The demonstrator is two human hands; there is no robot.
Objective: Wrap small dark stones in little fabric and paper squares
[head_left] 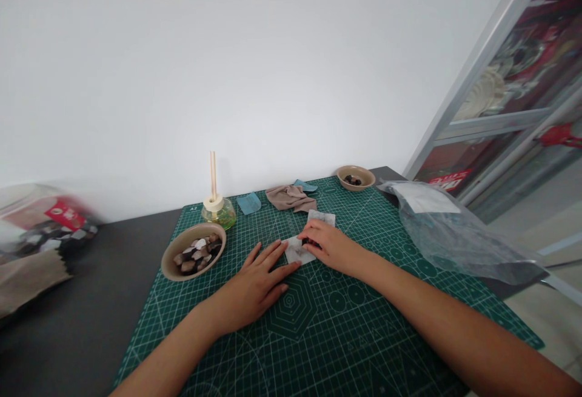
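On the green cutting mat [382,324], a light grey sheet [294,254], like sandpaper, lies between my hands. My left hand [248,294] rests flat with fingers spread, its fingertips touching the sheet's left and lower edge. Above the sheet, my right hand [334,246] pinches a small dark stone [309,242] against its surface; the fingers hide most of the stone. Just behind the right hand a second grey piece [325,216] is partly covered. To the left, a tan bowl [167,263] holds several black, brown and white stones [197,254].
Along the back lie a brown cloth [291,197], blue scraps [248,203] and a glass reed diffuser [218,212]. A smaller bowl [369,177] with dark stones stands back right. A clear plastic bag [445,233] covers the right edge; a stone-filled bag [50,227] sits far left.
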